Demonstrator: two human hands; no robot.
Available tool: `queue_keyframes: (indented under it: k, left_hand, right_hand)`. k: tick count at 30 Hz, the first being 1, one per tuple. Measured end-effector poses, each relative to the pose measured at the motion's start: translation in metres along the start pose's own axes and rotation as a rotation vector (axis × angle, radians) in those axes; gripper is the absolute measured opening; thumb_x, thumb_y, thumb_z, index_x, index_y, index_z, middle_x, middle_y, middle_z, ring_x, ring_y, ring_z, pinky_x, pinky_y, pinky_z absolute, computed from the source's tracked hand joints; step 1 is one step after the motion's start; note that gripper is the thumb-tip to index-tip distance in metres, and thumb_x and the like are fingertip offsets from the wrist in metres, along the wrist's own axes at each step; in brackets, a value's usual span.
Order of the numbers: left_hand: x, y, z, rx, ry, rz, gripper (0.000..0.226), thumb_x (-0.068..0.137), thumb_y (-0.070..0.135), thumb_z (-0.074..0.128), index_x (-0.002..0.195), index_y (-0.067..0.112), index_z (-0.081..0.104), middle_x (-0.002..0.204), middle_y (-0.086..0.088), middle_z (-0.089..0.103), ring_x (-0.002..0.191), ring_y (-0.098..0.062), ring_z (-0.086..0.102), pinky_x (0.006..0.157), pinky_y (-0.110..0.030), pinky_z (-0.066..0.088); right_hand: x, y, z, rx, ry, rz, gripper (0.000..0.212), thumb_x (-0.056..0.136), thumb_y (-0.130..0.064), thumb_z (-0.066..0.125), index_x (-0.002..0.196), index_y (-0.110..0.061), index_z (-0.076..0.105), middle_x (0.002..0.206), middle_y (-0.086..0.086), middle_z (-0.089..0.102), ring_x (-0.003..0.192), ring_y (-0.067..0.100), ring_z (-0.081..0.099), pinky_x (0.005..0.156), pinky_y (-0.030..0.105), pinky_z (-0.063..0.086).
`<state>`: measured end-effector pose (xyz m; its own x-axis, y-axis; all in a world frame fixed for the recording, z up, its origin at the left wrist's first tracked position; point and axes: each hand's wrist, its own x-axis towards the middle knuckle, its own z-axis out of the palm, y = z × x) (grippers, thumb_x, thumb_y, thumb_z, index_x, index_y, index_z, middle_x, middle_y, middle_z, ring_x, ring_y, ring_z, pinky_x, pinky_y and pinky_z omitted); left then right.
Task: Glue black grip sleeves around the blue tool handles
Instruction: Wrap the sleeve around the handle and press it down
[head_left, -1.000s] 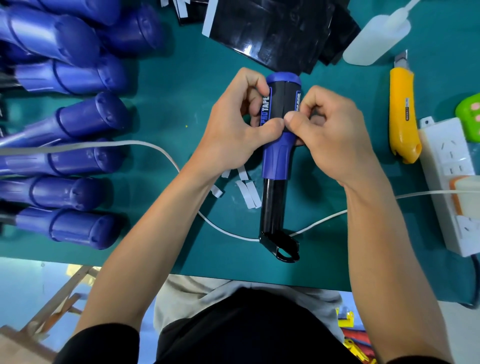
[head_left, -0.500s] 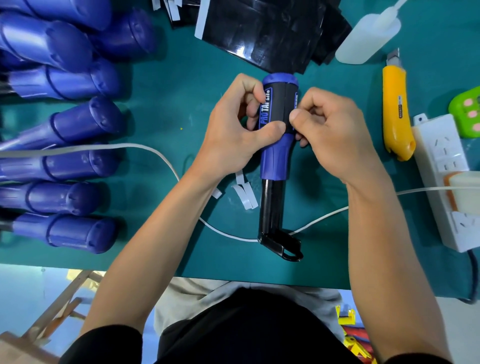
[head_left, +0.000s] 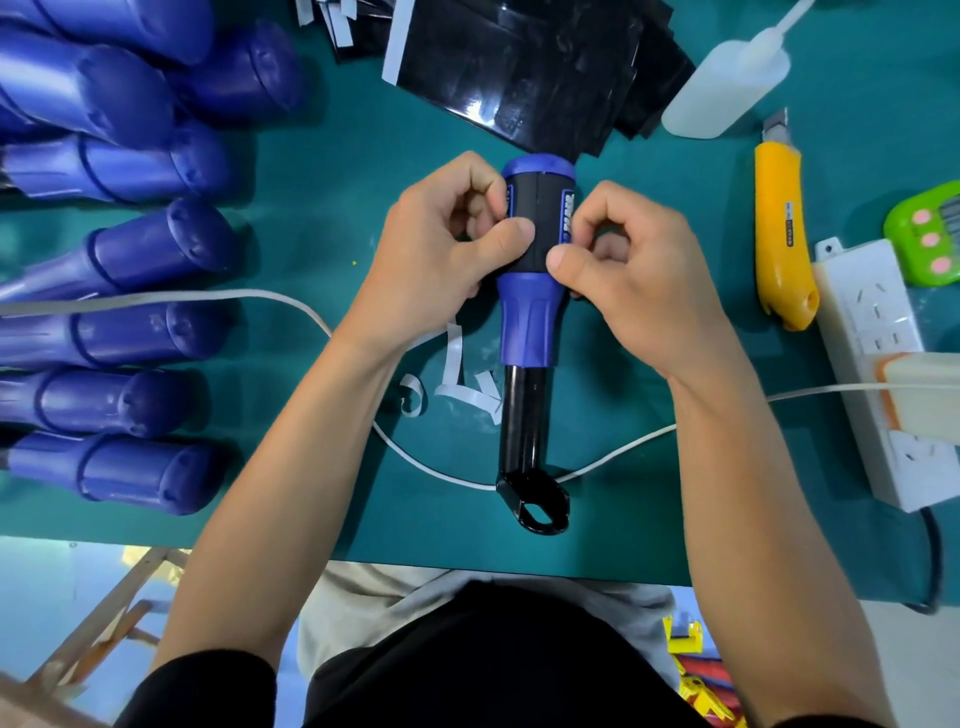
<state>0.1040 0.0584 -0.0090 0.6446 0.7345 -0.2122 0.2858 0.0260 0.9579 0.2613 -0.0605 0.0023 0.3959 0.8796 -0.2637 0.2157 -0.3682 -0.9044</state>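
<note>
**A:** Your blue tool handle (head_left: 527, 317) lies in the middle of the tabletop (head_left: 322, 171). Its black metal end points at the near edge. The black grip sleeve (head_left: 537, 223) is wrapped round its top part.

**B:** Your left hand (head_left: 441, 244) and your right hand (head_left: 639, 275) hold it from each side. The fingers curl round it and both thumbs press on the sleeve.

**A:** The handle looks hard and a bit heavy, so I think it won't bend when you squeeze. The sleeve looks thin, soft and shiny. It could slip or wrinkle before it sticks. So hold it on the sleeve, at both sides, and press its edge flat.

**B:** Now count. You have one tool in your hands. Bare blue handles (head_left: 156, 244) lie by the left edge. I count eight, but they pile up in the far left corner, so there may be more.

**A:** One heap of black sheets (head_left: 519, 67) lies at the far edge, too stacked to count. Toward the right edge you have one glue bottle (head_left: 727, 88), one yellow knife (head_left: 779, 223) and one power strip (head_left: 878, 364). A few white paper strips (head_left: 457, 364) lie just beside the tool.
</note>
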Motion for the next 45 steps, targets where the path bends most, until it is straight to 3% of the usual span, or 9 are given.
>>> queue_keyframes:
  k: [7,13,24,28,31,34,37,40,45]
  left_hand:
    - [0.001,-0.001,0.003,0.082,-0.010,0.058,0.024,0.085,0.022,0.076,0.086,0.022,0.052,0.072,0.007,0.045,0.069,-0.011,0.041,0.068,-0.028,0.040]
    - [-0.001,0.000,0.002,0.104,-0.034,0.087,0.027,0.084,0.022,0.077,0.087,0.019,0.050,0.074,0.009,0.043,0.070,-0.007,0.040,0.068,-0.019,0.039]
    - [-0.005,-0.003,0.006,0.103,-0.001,0.099,0.028,0.081,0.021,0.080,0.086,0.021,0.052,0.071,0.010,0.044,0.066,-0.008,0.041,0.066,-0.019,0.038]
    - [-0.007,-0.004,0.009,0.068,0.083,0.078,0.025,0.082,0.020,0.079,0.081,0.024,0.054,0.068,0.011,0.045,0.065,-0.010,0.040,0.064,-0.024,0.036]
    - [-0.011,-0.003,0.013,0.023,0.150,0.044,0.022,0.086,0.020,0.076,0.078,0.025,0.056,0.066,0.003,0.047,0.062,-0.017,0.042,0.059,-0.034,0.038]
    - [-0.016,0.001,0.007,0.068,0.245,0.154,0.016,0.083,0.016,0.075,0.090,0.026,0.064,0.088,0.004,0.060,0.081,-0.013,0.059,0.069,-0.037,0.048]
    - [-0.015,0.000,-0.007,0.117,0.137,0.262,0.061,0.077,0.012,0.075,0.135,0.016,0.057,0.138,0.002,0.054,0.130,-0.017,0.054,0.096,-0.035,0.051]
    - [-0.016,0.005,-0.006,-0.232,-0.114,0.111,0.080,0.086,0.008,0.072,0.154,0.000,0.031,0.130,-0.007,0.060,0.112,-0.019,0.061,0.094,-0.036,0.054]
    - [-0.023,0.011,-0.012,-0.387,-0.012,-0.023,0.067,0.090,0.017,0.068,0.148,-0.001,0.039,0.098,0.002,0.075,0.085,-0.018,0.072,0.071,-0.033,0.060]
  right_hand:
    - [0.000,-0.001,-0.003,-0.003,-0.024,-0.006,0.021,0.087,-0.018,0.072,0.081,-0.013,0.053,0.062,-0.004,0.050,0.060,0.037,0.047,0.059,0.045,0.045]
    - [0.000,0.001,-0.005,-0.015,-0.045,-0.004,0.021,0.089,-0.019,0.070,0.081,-0.013,0.052,0.054,-0.014,0.046,0.050,0.006,0.035,0.054,0.023,0.034]
    - [-0.005,-0.006,-0.006,-0.053,-0.068,0.018,0.023,0.088,-0.021,0.068,0.082,-0.014,0.047,0.055,-0.015,0.044,0.051,0.007,0.035,0.054,0.019,0.031]
    - [-0.014,-0.013,0.003,-0.127,-0.062,0.054,0.056,0.068,-0.041,0.085,0.094,-0.016,0.042,0.077,0.003,0.058,0.065,0.024,0.049,0.061,0.038,0.048]
    - [-0.021,-0.018,0.018,-0.218,0.046,0.029,0.065,0.061,-0.041,0.088,0.101,-0.023,0.040,0.085,-0.004,0.061,0.072,0.021,0.056,0.070,0.042,0.054]
    - [-0.018,-0.018,0.016,-0.096,0.021,0.000,0.060,0.066,-0.028,0.088,0.106,-0.020,0.044,0.093,-0.005,0.068,0.080,0.019,0.064,0.080,0.044,0.057]
    - [-0.015,-0.020,0.005,0.049,-0.068,-0.019,0.057,0.068,-0.020,0.086,0.106,-0.024,0.043,0.099,0.006,0.074,0.086,0.028,0.070,0.087,0.050,0.059]
    - [-0.015,-0.027,0.000,0.139,-0.134,-0.057,0.054,0.075,-0.015,0.081,0.109,-0.024,0.040,0.105,0.010,0.074,0.096,0.036,0.067,0.082,0.058,0.059]
    - [-0.035,-0.034,0.008,-0.070,-0.114,0.067,0.061,0.077,-0.039,0.080,0.122,-0.032,0.038,0.102,-0.009,0.075,0.083,0.014,0.071,0.077,0.038,0.059]
